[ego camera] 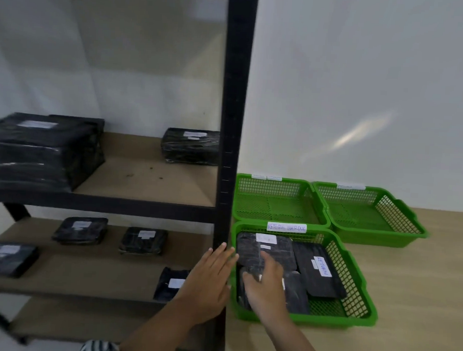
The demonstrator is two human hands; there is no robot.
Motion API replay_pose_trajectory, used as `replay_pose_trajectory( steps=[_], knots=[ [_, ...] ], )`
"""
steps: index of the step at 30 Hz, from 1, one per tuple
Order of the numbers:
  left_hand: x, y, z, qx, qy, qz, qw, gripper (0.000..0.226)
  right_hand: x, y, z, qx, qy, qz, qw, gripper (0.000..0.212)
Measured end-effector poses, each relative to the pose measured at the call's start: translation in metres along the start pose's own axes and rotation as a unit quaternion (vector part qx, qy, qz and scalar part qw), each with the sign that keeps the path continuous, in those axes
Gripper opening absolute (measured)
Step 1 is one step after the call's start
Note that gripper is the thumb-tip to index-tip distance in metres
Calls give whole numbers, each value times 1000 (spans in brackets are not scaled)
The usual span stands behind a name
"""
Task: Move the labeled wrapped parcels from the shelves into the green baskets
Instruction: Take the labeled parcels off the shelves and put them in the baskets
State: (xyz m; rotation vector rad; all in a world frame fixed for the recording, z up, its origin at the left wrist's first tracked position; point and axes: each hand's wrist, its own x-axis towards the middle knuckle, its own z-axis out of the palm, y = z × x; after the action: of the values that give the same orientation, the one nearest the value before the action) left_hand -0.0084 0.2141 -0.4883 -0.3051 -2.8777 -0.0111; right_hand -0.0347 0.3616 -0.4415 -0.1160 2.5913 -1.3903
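The near green basket, tagged "RETURN OVERDUE", holds three black wrapped parcels with white labels: one at the back left, one on the right, and one at the front left. My right hand lies on the front-left parcel, fingers curled over its left edge. My left hand is flat and open in front of the shelf post, holding nothing. More labeled parcels lie on the lower shelf. On the upper shelf there is a small parcel and a big stack.
Two more green baskets stand behind the near one, one at the back left and one at the back right, both with nothing inside. The black shelf post stands between the shelves and the baskets. The baskets sit on a light wooden floor.
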Motion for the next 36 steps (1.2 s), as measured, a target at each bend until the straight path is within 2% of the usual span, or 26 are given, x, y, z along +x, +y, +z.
replay_pose_trajectory(
  steps=[7, 13, 18, 23, 30, 36],
  knots=[
    [-68, -66, -46, 38, 5, -51, 998, 59, -37, -53, 65, -123, -42, -117, 985, 63],
    [-99, -113, -86, 47, 27, -99, 994, 60, -51, -96, 101, -200, -29, -204, 958, 64],
    [-97, -139, -115, -22, 79, -93, 992, 62, -47, -129, 110, -266, -14, -255, 930, 64],
    [-74, -159, -133, -31, 93, -107, 989, 64, -24, -156, 110, -336, 4, -297, 894, 63],
    [-26, -191, -130, -41, 108, -129, 985, 62, 29, -185, 101, -360, 41, -315, 877, 59],
    [11, -224, -123, -60, 87, -140, 984, 60, 85, -200, 87, -325, 60, -256, 908, 60]
  ],
)
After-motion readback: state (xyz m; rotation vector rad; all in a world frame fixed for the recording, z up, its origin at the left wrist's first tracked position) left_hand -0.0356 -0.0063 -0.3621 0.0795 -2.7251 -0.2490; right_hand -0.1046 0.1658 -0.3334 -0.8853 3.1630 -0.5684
